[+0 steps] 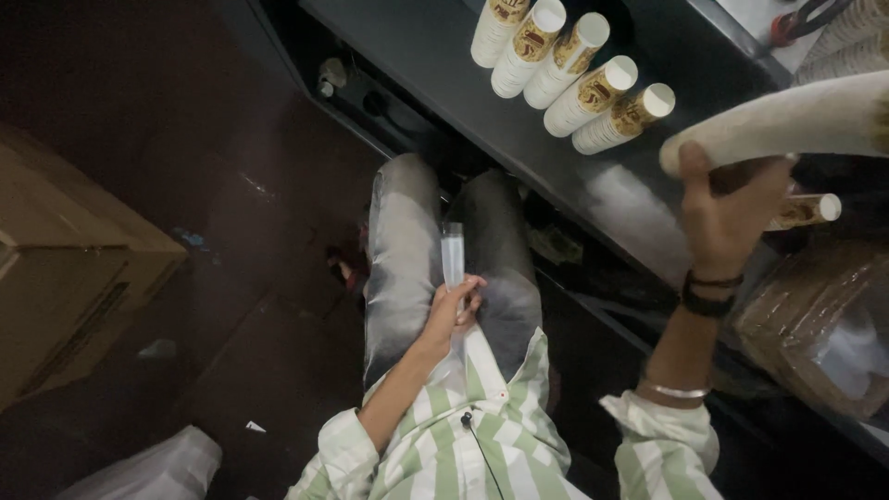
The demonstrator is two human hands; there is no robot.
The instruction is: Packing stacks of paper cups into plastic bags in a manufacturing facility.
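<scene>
green and white striped shirt [463, 444] fills the bottom edge, sleeves pushed up, a small clip microphone [466, 419] on the chest; grey trousers [403, 250] below it, person seated or crouched beside a dark desk [444, 56]

left hand [452, 313] rests low on the lap, fingers curled shut round the lower end of a thin clear plastic sleeve [452, 252]; the sleeve stands upright out of the fist, flat and see-through, looks empty, kept out of the way against the thigh

right hand [727, 208] is raised over the desk edge, fingers wrapped partly round the near end of a long stack of paper cups [787, 118], thumb up along its side; the stack lies nearly level, cream coloured, running out of frame to the right, gripped at the end so its length stays straight

five more cup stacks [574, 65] lie side by side on the desk, white rims toward the camera, brown and gold print on the sides; one further stack [807, 210] sits just behind the right hand

cardboard box [74, 268] on the dark floor at left, brown plastic-wrapped bundle [815, 324] at right
</scene>
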